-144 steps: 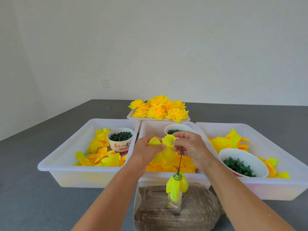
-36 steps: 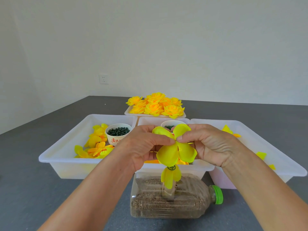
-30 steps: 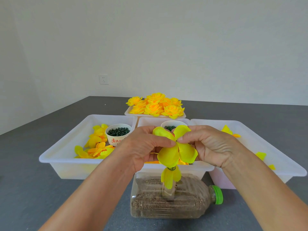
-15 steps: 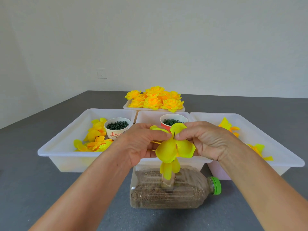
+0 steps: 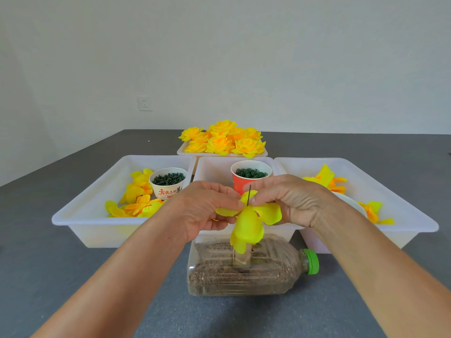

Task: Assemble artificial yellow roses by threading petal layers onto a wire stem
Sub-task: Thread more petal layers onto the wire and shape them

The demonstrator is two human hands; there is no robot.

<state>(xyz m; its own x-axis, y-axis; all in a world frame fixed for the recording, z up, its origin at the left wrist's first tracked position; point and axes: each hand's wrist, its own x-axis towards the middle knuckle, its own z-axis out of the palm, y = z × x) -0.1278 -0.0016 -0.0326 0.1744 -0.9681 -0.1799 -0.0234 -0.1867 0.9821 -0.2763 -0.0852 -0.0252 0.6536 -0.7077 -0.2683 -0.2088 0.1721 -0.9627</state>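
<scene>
Petal layer [image 5: 249,220] lower on thin wire [image 5: 249,197], both hands' grips [image 5: 207,211] [image 5: 290,201] pinching soft yellow lobes.

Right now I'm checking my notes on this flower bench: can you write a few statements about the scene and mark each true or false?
1. Both hands, left hand and right hand, pinch the yellow fabric petal layer on the thin dark wire stem. True.
2. The clear plastic bottle with a green cap stands upright. False: it lies on its side.
3. The red paper cup holds green rings. True.
4. The finished yellow roses lie in the left white bin. False: they lie on the far white tray.
</scene>
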